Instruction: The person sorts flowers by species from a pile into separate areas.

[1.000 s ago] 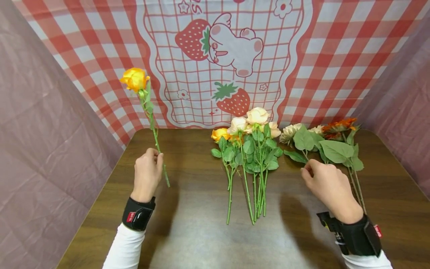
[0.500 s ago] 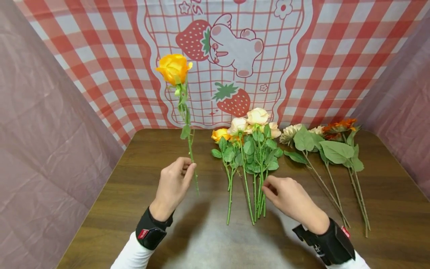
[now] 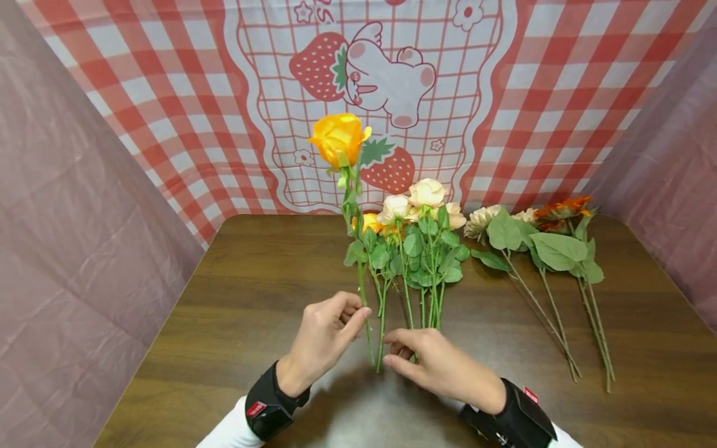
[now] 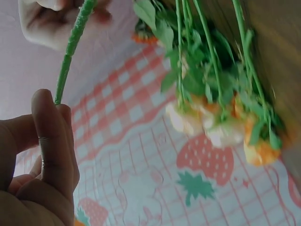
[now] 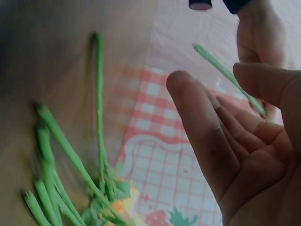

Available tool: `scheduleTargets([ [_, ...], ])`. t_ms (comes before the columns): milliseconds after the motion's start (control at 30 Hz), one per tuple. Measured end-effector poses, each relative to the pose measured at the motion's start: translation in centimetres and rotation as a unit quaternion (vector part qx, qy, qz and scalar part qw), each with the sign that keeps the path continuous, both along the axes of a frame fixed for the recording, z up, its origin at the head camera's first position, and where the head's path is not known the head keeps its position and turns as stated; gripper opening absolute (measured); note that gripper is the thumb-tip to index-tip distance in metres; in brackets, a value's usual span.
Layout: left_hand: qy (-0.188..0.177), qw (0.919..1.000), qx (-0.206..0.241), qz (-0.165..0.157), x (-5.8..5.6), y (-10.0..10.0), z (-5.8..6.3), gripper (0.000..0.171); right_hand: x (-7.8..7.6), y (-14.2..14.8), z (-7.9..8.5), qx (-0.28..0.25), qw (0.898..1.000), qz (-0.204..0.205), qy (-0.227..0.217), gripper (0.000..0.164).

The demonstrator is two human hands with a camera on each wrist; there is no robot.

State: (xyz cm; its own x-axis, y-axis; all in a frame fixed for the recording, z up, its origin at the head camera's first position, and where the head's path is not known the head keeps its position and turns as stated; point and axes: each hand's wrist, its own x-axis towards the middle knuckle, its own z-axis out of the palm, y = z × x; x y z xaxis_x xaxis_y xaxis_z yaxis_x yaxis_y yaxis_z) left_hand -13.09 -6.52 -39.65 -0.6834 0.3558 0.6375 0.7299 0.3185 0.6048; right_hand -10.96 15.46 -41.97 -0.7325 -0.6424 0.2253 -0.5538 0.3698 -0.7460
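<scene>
A yellow-orange rose stands nearly upright, its stem pinched between the thumb and fingers of my left hand. The green stem runs out past those fingertips in the left wrist view. Just right of its lower end, my right hand holds nothing, thumb and fingers apart over the stems of the lying roses. In the right wrist view, the free stem end shows beyond the spread right fingers. Cream roses and another yellow rose lie in a bunch behind the hands.
On the right of the wooden table lie several more flowers: cream blooms and orange ones, with broad leaves and long stems. A checked cloth hangs at the back, and a pinkish curtain hangs on the left.
My left hand has carried the yellow-orange rose rightward and nearer, beside the bunch. My right hand has moved left from the flowers at the right to near the rose's stem, its fingers parting.
</scene>
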Motion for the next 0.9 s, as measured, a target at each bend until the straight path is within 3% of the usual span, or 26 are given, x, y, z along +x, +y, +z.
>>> scheduleTargets([
  [100,-0.011,0.9997,0.009,-0.022,0.5,0.6,-0.3,0.013,0.3,-0.6,-0.5,-0.009,1.000,0.010,-0.006,0.018],
  [200,-0.019,0.9987,0.013,-0.045,0.9,1.0,-0.5,0.013,0.5,-0.8,-0.8,-0.026,0.999,0.019,0.017,0.006],
  [333,-0.011,0.9986,0.001,-0.052,1.1,1.3,-0.7,0.012,0.6,-0.9,-1.0,-0.046,0.998,0.021,0.046,0.017],
  [567,0.033,0.9980,-0.050,-0.018,1.2,1.2,-0.5,0.010,0.8,-0.9,-0.9,-0.059,0.998,0.015,0.034,0.018],
  [900,0.013,0.9959,-0.077,0.045,1.6,1.2,-0.1,0.011,0.9,-0.9,-0.7,-0.065,0.997,-0.020,0.039,0.014],
])
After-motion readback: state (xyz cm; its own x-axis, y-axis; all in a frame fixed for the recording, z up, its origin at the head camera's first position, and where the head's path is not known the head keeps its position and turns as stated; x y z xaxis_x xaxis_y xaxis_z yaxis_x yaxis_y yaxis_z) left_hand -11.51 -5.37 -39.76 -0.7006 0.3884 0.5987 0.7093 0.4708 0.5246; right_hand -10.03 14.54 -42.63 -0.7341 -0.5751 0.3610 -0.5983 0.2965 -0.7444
